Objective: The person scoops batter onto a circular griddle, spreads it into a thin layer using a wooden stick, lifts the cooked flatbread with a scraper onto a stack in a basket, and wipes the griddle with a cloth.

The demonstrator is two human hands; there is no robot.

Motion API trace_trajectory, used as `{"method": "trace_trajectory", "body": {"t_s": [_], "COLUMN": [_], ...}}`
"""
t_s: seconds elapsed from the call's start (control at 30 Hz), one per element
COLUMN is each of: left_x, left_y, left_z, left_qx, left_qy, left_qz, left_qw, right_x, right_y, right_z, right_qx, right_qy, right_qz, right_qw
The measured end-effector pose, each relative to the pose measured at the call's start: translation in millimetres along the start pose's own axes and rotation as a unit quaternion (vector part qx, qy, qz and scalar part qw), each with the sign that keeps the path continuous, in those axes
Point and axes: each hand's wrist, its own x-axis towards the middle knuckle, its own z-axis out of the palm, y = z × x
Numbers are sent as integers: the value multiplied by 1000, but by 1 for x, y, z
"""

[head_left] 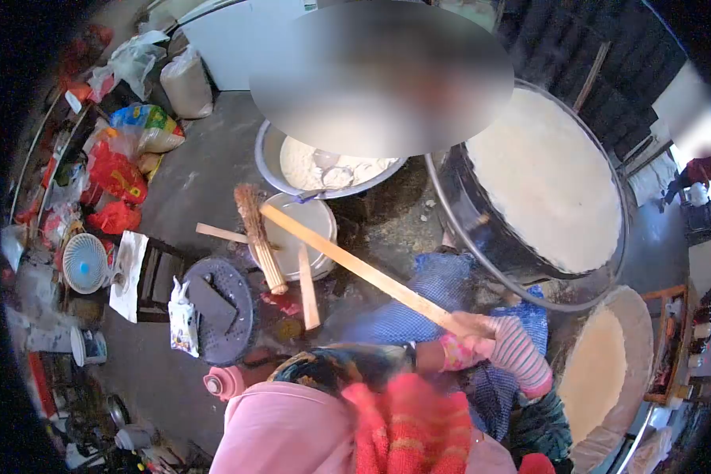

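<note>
My right hand point(469, 322), below a striped sleeve, is closed around the near end of a long flat wooden stick point(355, 267). Close against it, my left hand point(481, 345), with a pink patterned cuff, appears closed on the same end; its fingers are partly hidden. The stick slants away to the upper left, its far end over a pale bucket point(328, 213). A bamboo brush point(257, 237) and a shorter wooden slat point(308, 292) lean on that bucket. To the right of the stick stands a large round vat point(545, 182) with a creamy white surface.
Behind the bucket, a metal basin point(270, 158) holds a white mass and a ladle-like tool. A tub of pale tan material point(600, 371) stands at right. A round dark stool point(241, 316), a pink bottle point(225, 382) and several bags point(118, 170) are at left. Another person point(697, 172) is far right.
</note>
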Motion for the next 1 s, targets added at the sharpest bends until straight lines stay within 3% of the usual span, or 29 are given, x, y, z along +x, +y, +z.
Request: {"method": "trace_trajectory", "body": {"t_s": [0.07, 0.1, 0.17, 0.27, 0.33, 0.37, 0.4, 0.43, 0.47, 0.5, 0.57, 0.6, 0.63, 0.67, 0.7, 0.77, 0.83, 0.9, 0.97, 1.0], "left_x": [-21, -28, -33, -26, 16, 34, 45, 49, 47, 39, 58, 59, 62, 57, 56, 60, 57, 60, 64, 65], "left_y": [-15, -21, -23, -33, -9, 14, 9, 0, -25, -69, -62, -38, -45, -64, -74, -73, -80, -85, -83, -79], "left_z": [-6, -6, 8, 48, -33, -61, -68, -71, -62, -46, -71, -82, -78, -73, -69, -64, -59, -50, -46, -45], "left_qx": [0, 0, -10, -70, -83, -46, 66, 181, 237, 258, 297, 215, 221, 206, 190, 183, 181, 213, 242, 263], "left_qy": [7, 14, 42, 67, -45, -94, -100, -119, -101, -74, -327, -320, -321, -306, -290, -284, -281, -275, -283, -295], "left_qz": [-40, -54, -66, 4, 86, 11, 63, 63, 72, 100, -51, -137, -124, -110, -99, -78, -71, -92, -63, -81], "left_qw": [999, 998, 997, 995, 992, 994, 991, 974, 964, 958, 896, 912, 912, 923, 932, 938, 940, 933, 926, 915], "right_x": [9, 15, 19, 14, 27, 28, 26, 10, 8, -13, -71, -93, -131, -161, -203, -281, -324, -369, -394, -400], "right_y": [-15, -35, -88, -82, -76, -71, -62, -53, -18, 6, 51, 99, 124, 173, 178, 193, 270, 296, 344, 354], "right_z": [8, 11, 19, 69, 91, 92, 91, 92, 92, 78, 47, 54, 60, 73, 84, 96, 128, 139, 154, 154], "right_qx": [-143, -141, -206, -112, 3, 46, 59, -36, -104, -109, -102, -171, -117, -173, -137, -37, -138, -20, 0, 53], "right_qy": [5, 14, -119, -110, -124, -128, -89, 54, 234, 267, 311, 484, 518, 564, 629, 599, 643, 636, 616, 579], "right_qz": [-66, -66, -10, -189, -259, -259, -270, -318, -372, -294, -134, -140, -80, 64, 158, 355, 488, 563, 623, 651], "right_qw": [987, 988, 971, 969, 958, 956, 957, 946, 892, 911, 935, 847, 843, 805, 748, 717, 574, 528, 482, 488]}}
